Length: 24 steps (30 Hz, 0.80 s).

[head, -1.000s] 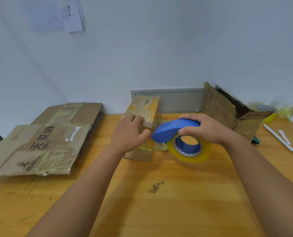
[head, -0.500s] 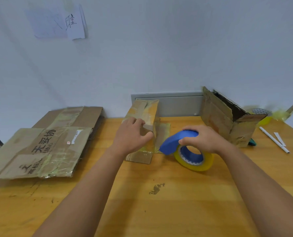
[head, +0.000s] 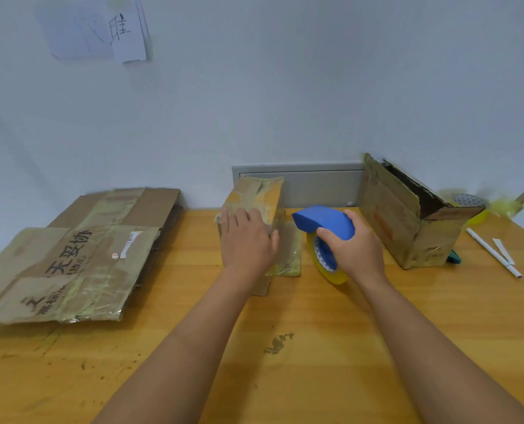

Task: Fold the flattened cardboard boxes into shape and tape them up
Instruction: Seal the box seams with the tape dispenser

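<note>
Now left hand (head: 248,240) flat and open on the small box (head: 259,197), right hand (head: 354,247) beside it, grip tight around the blue tape holder (head: 323,221).

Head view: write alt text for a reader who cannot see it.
A person's left hand presses on a small cardboard box on a wooden table, while the right hand grips a blue tape dispenser. Flattened boxes lie left; an open box stands right.

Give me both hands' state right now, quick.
Left hand: open, flat against the small box.
Right hand: closed on the tape dispenser.
</note>
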Each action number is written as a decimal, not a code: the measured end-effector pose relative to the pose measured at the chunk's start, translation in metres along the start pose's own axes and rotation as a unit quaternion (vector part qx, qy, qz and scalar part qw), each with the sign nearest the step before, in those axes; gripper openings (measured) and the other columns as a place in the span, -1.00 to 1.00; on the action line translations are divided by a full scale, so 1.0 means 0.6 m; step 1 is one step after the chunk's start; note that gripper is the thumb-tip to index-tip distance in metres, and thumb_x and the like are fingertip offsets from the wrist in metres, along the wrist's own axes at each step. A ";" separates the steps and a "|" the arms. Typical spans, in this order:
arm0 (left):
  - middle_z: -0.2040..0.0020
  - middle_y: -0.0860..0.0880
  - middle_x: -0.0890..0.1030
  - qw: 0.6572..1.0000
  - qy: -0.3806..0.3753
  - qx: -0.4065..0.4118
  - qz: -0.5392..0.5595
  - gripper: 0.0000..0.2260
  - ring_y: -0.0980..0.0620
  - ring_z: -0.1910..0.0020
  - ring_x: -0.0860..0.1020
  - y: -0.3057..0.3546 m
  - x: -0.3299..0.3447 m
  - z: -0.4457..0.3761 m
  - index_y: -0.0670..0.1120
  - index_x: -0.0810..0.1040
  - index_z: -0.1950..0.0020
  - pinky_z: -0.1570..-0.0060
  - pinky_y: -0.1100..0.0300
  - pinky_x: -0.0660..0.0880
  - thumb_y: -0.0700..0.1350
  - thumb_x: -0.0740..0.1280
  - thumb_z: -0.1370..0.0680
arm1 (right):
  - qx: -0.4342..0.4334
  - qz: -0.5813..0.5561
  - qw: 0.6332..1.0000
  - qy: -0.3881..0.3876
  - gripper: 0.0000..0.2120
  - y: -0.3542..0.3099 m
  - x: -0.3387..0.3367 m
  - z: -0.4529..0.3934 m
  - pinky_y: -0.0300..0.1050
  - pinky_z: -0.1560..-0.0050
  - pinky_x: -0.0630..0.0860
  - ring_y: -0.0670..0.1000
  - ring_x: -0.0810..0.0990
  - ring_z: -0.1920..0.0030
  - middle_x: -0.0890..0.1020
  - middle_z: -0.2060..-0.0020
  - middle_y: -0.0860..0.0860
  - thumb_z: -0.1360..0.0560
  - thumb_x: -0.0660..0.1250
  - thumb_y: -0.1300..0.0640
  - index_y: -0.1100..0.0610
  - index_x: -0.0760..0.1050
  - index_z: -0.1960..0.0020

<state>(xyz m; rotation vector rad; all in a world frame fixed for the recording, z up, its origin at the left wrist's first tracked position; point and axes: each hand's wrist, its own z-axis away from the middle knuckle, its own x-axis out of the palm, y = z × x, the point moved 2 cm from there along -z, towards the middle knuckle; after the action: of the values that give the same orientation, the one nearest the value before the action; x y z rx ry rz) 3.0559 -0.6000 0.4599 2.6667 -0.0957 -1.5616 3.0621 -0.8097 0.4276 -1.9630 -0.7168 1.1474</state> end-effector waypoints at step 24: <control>-0.04 -0.07 0.56 0.998 0.040 -0.006 -0.037 -0.57 -0.10 -0.06 0.51 0.020 0.000 0.001 -0.09 0.50 -0.13 -0.15 0.03 0.30 0.27 0.18 -0.60 | 0.003 0.036 0.999 0.021 -0.34 0.015 0.019 -0.004 -0.06 0.18 0.39 0.07 0.49 0.06 0.50 0.05 -0.06 -0.44 0.32 -0.31 -0.08 0.34 -0.46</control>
<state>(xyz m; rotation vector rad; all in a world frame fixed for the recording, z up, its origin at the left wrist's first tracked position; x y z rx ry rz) 3.0550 -0.6122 0.4608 2.7504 0.0162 -1.4677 3.0705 -0.8068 0.4156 -2.0157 -0.6245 1.1450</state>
